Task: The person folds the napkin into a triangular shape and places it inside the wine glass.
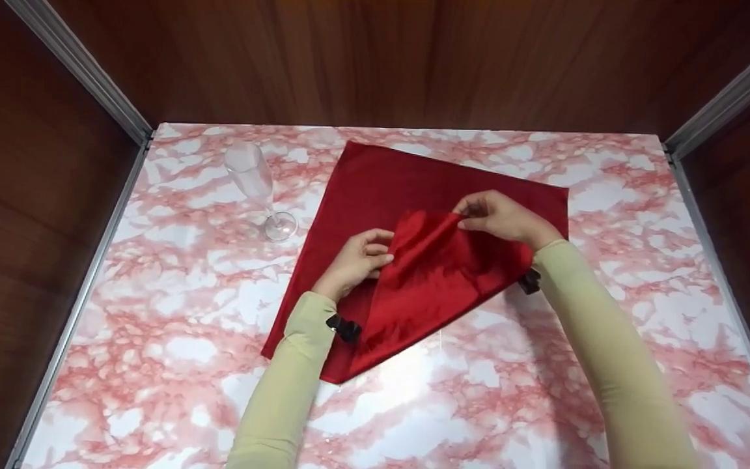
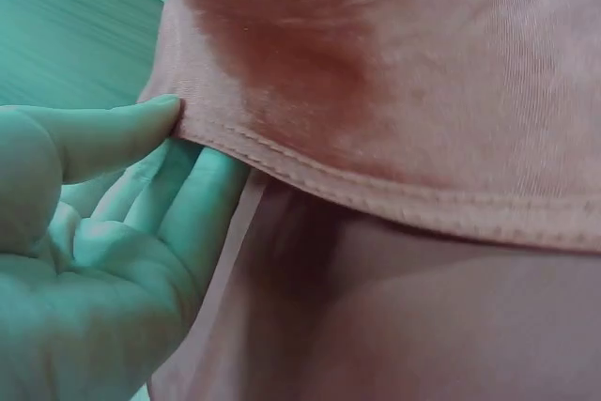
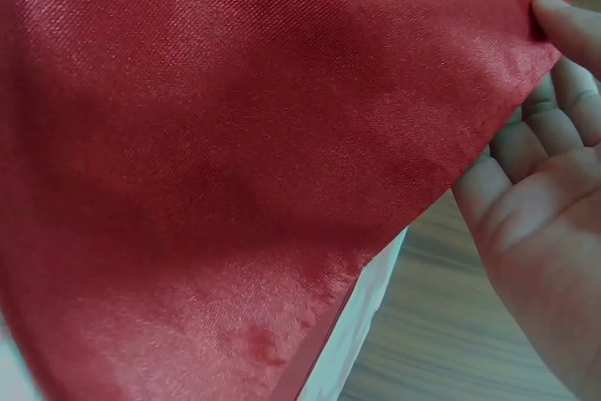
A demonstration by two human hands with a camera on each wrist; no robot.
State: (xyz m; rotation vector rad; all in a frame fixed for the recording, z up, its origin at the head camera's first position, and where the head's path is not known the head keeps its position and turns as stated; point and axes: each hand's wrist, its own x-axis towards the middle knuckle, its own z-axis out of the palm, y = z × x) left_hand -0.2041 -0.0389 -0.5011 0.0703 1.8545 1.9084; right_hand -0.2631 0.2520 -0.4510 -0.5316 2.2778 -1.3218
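Apparently part-folded, the red cloth (image 1: 424, 273) lies at the frame's centre on the bench (image 1: 186, 312), its lower part turned up, the left-hand grip (image 1: 357, 262) and right-hand grip (image 1: 504, 218) each pinching it, its upper part flat and seemingly not yet folded.

Satiny, glossy cloth (image 1: 440, 280), smooth clear glass flute (image 1: 252, 177); shiny marbled tabletop (image 1: 479, 404), wood-grain panels (image 1: 414, 65), metallic trim (image 1: 85, 71)
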